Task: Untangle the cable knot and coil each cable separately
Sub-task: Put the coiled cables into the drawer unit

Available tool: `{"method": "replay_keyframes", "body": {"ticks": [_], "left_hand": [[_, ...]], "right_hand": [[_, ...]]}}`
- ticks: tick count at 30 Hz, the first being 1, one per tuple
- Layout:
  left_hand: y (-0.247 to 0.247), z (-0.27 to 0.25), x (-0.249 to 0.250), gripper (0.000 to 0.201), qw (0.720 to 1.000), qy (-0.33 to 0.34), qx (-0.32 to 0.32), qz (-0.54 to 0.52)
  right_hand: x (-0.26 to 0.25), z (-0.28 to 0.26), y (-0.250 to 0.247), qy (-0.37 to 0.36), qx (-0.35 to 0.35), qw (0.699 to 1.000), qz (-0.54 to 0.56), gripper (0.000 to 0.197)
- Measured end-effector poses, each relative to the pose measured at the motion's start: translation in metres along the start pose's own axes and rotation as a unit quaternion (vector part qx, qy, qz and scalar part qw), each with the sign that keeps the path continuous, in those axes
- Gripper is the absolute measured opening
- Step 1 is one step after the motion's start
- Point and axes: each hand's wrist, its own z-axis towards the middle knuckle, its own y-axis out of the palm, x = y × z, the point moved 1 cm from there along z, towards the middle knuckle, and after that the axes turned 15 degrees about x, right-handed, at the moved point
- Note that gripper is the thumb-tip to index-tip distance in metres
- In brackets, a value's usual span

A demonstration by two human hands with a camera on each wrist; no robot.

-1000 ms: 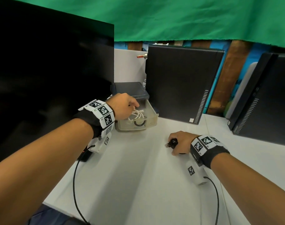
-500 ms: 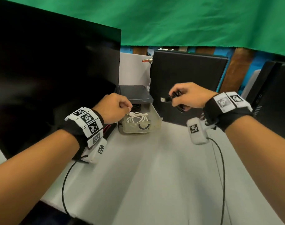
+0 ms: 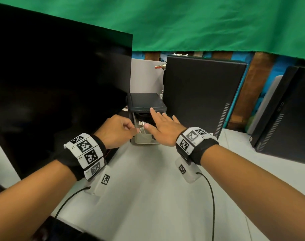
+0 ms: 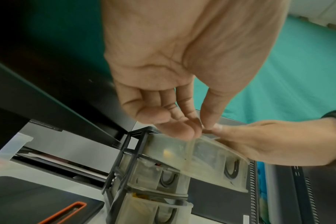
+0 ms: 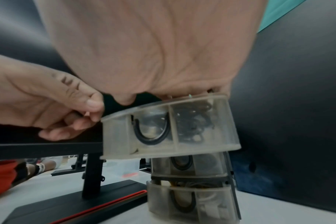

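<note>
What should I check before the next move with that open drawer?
1. Top drawer pulled out of the unit: ok.
2. Right hand empty: ok, fingers straight, flat over the drawer.
3. Left hand grip on the white cable: ok, pinched at the drawer's left edge.
4. White cable fully inside the drawer: cannot tell, the hands hide most of it.
5. Black cable in the drawer: ok, it shows through the clear front wall.
6. Cables apart from each other: cannot tell.
</note>
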Motion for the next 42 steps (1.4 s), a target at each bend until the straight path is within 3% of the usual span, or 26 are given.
{"method": "replay_keyframes", "body": {"ticks": [2,5,9,13,16,21,27,30,32,36,42], "left_hand": [[0.0,-0.003,-0.001,0.027,1.0,-0.005,-0.016,-0.005],[0.003,-0.008,-0.001,0.025,0.999,-0.019,-0.038,-0.017],[0.011,-0.01,-0.002,0.021,1.0,0.005,-0.01,0.014],[0.009,-0.006,0.002,0.03,0.994,0.054,0.057,0.08],[0.008,0.002,0.006,0.04,0.987,0.079,0.064,0.122],[0.013,0.029,0.006,0.084,0.972,0.112,-0.014,0.206],[0.019,0.066,0.012,0.109,0.958,0.098,-0.108,0.246],[0.027,0.077,0.012,0.107,0.948,0.074,-0.152,0.271],[0.032,0.081,0.011,0.103,0.938,0.089,-0.155,0.298],[0.031,0.086,0.009,0.093,0.933,0.12,-0.107,0.321],[0.035,0.086,0.015,0.062,0.931,0.136,-0.03,0.337]], "right_hand": [[-0.001,-0.007,-0.003,-0.024,0.035,0.999,0.005,0.077],[-0.002,-0.02,0.0,-0.054,0.024,0.997,-0.042,0.088],[0.002,-0.03,0.004,-0.087,0.042,0.993,-0.062,0.095],[0.003,-0.031,0.003,-0.086,0.088,0.991,-0.048,0.065],[0.002,-0.025,0.0,-0.099,0.088,0.989,-0.07,0.046],[-0.002,-0.006,-0.004,-0.083,0.046,0.994,-0.05,0.048],[-0.003,0.015,-0.01,-0.088,0.045,0.994,-0.049,0.042],[0.006,0.02,-0.013,-0.057,0.072,0.995,-0.033,0.042],[0.011,0.021,-0.008,-0.075,0.113,0.988,-0.071,0.038],[0.019,0.023,0.005,-0.125,0.196,0.966,-0.116,0.034],[0.027,0.029,0.01,-0.107,0.258,0.956,-0.091,0.031]]}}
